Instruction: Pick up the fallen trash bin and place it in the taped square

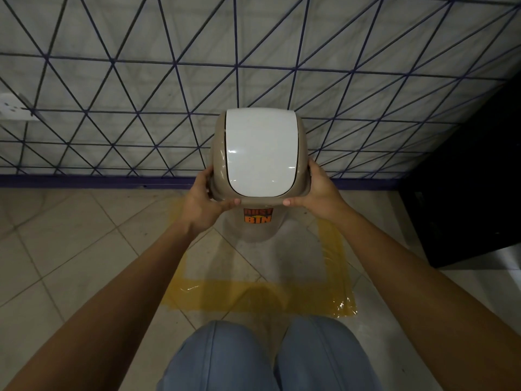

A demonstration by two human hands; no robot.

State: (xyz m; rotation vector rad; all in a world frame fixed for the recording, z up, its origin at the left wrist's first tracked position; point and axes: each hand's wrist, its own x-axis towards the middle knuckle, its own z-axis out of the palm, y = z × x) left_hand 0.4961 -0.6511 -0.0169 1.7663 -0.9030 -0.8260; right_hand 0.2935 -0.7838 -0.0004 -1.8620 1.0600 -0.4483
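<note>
The trash bin [259,153] is beige with a white swing lid and an orange "DUST BIN" sticker on its front. It stands upright in front of me, seen from above, with its base inside the yellow taped square [270,294] on the tiled floor. My left hand [203,201] grips the left side of the bin's top rim. Its right side is held by my right hand [315,193]. Both thumbs press on the near edge of the rim. Whether the base touches the floor is hard to tell.
A wall [141,80] with a dark blue triangle pattern rises right behind the bin. A dark cabinet [465,193] stands at the right, close to the taped square. My knees in blue jeans [267,359] are at the bottom. A wall socket [14,107] sits at far left.
</note>
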